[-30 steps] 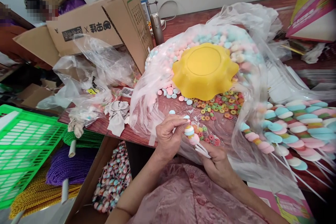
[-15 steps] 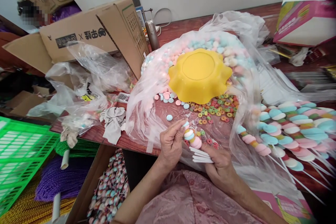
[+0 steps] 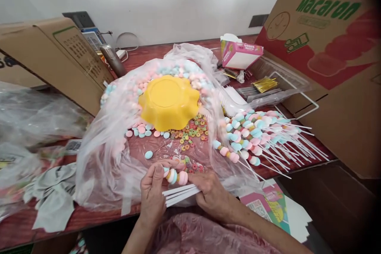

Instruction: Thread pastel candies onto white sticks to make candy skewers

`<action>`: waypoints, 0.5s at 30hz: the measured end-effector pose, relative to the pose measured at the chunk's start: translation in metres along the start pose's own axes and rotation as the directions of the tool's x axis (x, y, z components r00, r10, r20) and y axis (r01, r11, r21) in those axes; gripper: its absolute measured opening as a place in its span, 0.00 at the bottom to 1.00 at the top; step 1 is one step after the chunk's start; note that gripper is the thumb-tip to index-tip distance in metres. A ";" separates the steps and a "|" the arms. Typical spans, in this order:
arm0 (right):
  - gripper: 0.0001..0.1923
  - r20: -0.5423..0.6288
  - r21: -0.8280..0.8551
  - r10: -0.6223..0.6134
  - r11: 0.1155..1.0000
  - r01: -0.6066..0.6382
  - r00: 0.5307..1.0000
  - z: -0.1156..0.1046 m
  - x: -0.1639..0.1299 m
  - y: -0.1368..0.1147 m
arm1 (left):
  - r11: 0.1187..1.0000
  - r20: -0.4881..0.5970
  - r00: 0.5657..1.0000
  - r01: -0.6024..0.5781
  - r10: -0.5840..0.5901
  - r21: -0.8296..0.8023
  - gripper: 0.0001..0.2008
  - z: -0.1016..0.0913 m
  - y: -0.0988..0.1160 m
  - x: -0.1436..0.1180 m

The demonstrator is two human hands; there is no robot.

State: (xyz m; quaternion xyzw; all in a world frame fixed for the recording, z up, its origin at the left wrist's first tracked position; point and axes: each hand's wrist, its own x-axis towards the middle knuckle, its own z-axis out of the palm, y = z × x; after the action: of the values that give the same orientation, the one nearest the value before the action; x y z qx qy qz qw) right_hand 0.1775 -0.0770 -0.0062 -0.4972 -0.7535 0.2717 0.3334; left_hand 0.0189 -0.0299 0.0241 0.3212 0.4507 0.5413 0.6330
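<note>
My left hand (image 3: 152, 190) pinches the far end of a candy skewer (image 3: 177, 177) threaded with pink, white, blue and yellowish pieces. The other end of the skewer is in my right hand (image 3: 212, 193), whose fingers also close round several white sticks (image 3: 180, 196) pointing left. An upturned yellow bowl (image 3: 169, 97) with a wavy rim rests on clear plastic just beyond my hands. Ring-shaped gummies (image 3: 193, 131) lie by its rim, and pink and blue candies (image 3: 142, 129) are scattered at its left. One blue candy (image 3: 148, 154) lies apart, nearer my left hand.
Finished-looking candy skewers (image 3: 256, 131) are piled at the right. A large Macaron carton (image 3: 336, 99) stands beyond them, with a pink box (image 3: 242, 55) at the back. On the left are a brown carton (image 3: 74, 59), crumpled plastic bags (image 3: 38, 111) and a grey cloth (image 3: 56, 194).
The head view has swung right, bringing the Macaron carton into sight. My left hand's fingers now reach further along the candy skewer; the right hand keeps its hold on skewer and sticks.
</note>
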 end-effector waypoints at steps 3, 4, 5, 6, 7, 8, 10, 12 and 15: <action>0.21 0.017 0.058 0.021 0.998 -0.022 1.000 -0.007 -0.007 -0.004 | 0.997 -0.015 0.999 0.031 -0.032 -0.070 0.16 0.002 -0.004 0.001; 0.22 0.022 0.058 0.032 0.998 -0.033 0.999 -0.011 -0.009 -0.005 | 0.994 -0.001 0.999 0.051 -0.051 -0.096 0.16 0.003 -0.005 0.002; 0.23 0.015 0.038 0.038 0.999 -0.039 0.999 -0.015 -0.012 -0.006 | 0.991 0.023 0.997 0.070 -0.068 -0.114 0.16 0.004 -0.006 0.004; 0.25 -0.014 0.001 0.033 0.999 -0.033 0.999 -0.021 -0.015 -0.005 | 0.988 0.053 0.995 0.088 -0.082 -0.126 0.16 0.006 -0.007 0.005; 0.27 -0.059 -0.048 0.012 0.999 -0.015 0.998 -0.027 -0.019 -0.003 | 0.986 0.082 0.993 0.098 -0.088 -0.132 0.17 0.009 -0.008 0.006; 0.28 -0.119 -0.103 -0.016 0.995 0.004 0.993 -0.035 -0.024 0.001 | 0.986 0.109 0.990 0.103 -0.089 -0.133 0.19 0.011 -0.009 0.007; 0.29 -0.262 -0.234 -0.057 0.972 -0.006 0.963 -0.055 -0.037 0.013 | 0.987 0.147 0.987 0.085 -0.065 -0.134 0.22 0.015 -0.012 0.007; 0.27 -0.404 -0.363 -0.028 0.922 -0.132 0.914 -0.079 -0.051 0.032 | 0.993 0.167 0.985 0.055 -0.036 -0.106 0.21 0.013 -0.014 0.007; 0.22 -0.504 -0.525 0.068 0.768 -0.367 0.861 -0.110 -0.064 0.063 | 0.999 0.179 0.984 0.020 -0.025 0.032 0.17 0.000 -0.015 0.005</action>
State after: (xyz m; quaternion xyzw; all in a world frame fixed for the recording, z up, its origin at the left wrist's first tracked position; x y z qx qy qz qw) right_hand 0.3165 -0.1050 0.0018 -0.7129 -0.6350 -0.0701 0.2894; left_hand 0.0253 -0.0280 0.0094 0.3728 0.4035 0.4964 0.6722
